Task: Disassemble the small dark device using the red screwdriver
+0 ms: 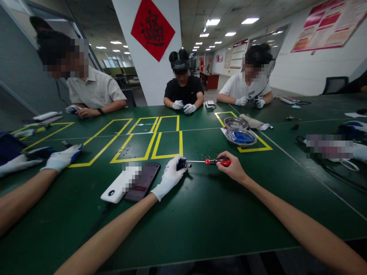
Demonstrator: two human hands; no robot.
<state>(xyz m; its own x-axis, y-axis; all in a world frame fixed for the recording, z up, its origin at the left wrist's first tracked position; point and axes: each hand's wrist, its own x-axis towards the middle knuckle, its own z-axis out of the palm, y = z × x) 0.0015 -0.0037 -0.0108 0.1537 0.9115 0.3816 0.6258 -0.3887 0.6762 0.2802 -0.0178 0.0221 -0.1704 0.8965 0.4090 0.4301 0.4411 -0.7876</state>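
Note:
My left hand (171, 175), in a white glove with blue on the fingers, is closed around a small part with a metal cylindrical end (188, 165). Its fingers hide most of that part. My bare right hand (234, 167) grips the red and black handle of a screwdriver (211, 162). The thin shaft points left and reaches the part in my left hand; whether the tip sits in a screw is too small to tell. Several tiny dark screws (207, 156) lie on the table just beyond the screwdriver.
Left of my left hand lie a white power bank (114, 191) and a dark phone (143, 182). Two metal bowls (252, 143) stand at the right, the nearer holding blue items. Yellow tape rectangles (181, 145) mark the green table (200, 225). Co-workers' gloved hands (63, 157) work around it.

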